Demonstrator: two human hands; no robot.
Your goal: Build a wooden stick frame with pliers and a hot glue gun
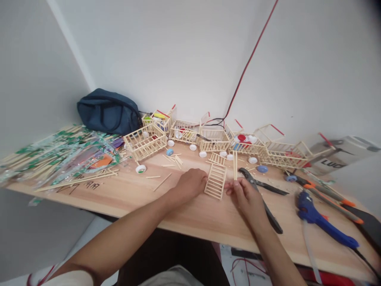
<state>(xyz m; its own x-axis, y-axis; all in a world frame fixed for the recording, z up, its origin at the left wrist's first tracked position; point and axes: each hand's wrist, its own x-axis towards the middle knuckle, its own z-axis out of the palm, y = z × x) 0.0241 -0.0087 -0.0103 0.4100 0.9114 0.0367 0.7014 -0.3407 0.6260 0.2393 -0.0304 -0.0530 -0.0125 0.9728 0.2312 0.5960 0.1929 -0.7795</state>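
Observation:
A small ladder-like panel of thin wooden sticks [215,182] stands tilted over the table in front of me. My left hand [192,182] is closed at its left edge, the fingertips partly hidden behind it. In my right hand [245,195], thumb and fingers pinch a pair of wooden sticks [235,165] pointing up, just right of the panel. Behind the panel lies another small slatted piece [217,159]. Black-handled pliers [269,212] lie beside my right hand.
Several stick-built carts [145,143] with bottle-cap wheels line the wall. A blue pouch [108,111] and bagged sticks [65,157] occupy the left. On the right are a blue glue gun [323,224], orange-handled pliers [330,198] and a carton [342,155]. Cut sticks [162,182] lie scattered.

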